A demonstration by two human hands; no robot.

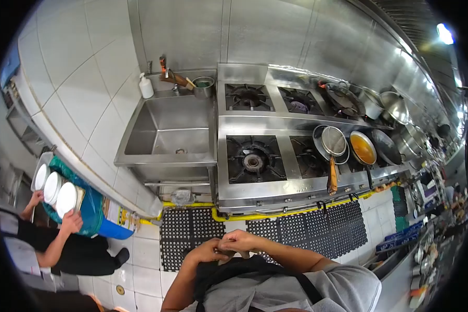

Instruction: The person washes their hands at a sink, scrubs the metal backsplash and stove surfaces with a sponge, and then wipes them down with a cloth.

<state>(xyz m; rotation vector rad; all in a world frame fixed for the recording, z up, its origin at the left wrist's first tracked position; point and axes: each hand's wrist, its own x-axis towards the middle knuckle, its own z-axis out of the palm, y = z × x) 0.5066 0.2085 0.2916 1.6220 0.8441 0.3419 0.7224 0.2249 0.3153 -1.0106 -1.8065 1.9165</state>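
Observation:
My left hand [207, 250] and my right hand [240, 241] meet in front of my waist, just above the dark apron [229, 271]. The fingers of both are bent and pressed together. A small greyish patch shows between them, but I cannot make out what it is. Below and beyond my hands lies a black perforated rubber mat [307, 231] on the white tiled floor. Further forward stands the steel stove [260, 192], out of reach of my hands.
A sink [177, 127] adjoins the stove. A strainer [334, 141] and a pan of orange liquid [363, 148] sit on the right burners, handles jutting forward. At left, a co-worker's hands [72, 222] hold white tubs [66, 199] above a blue bin [91, 208].

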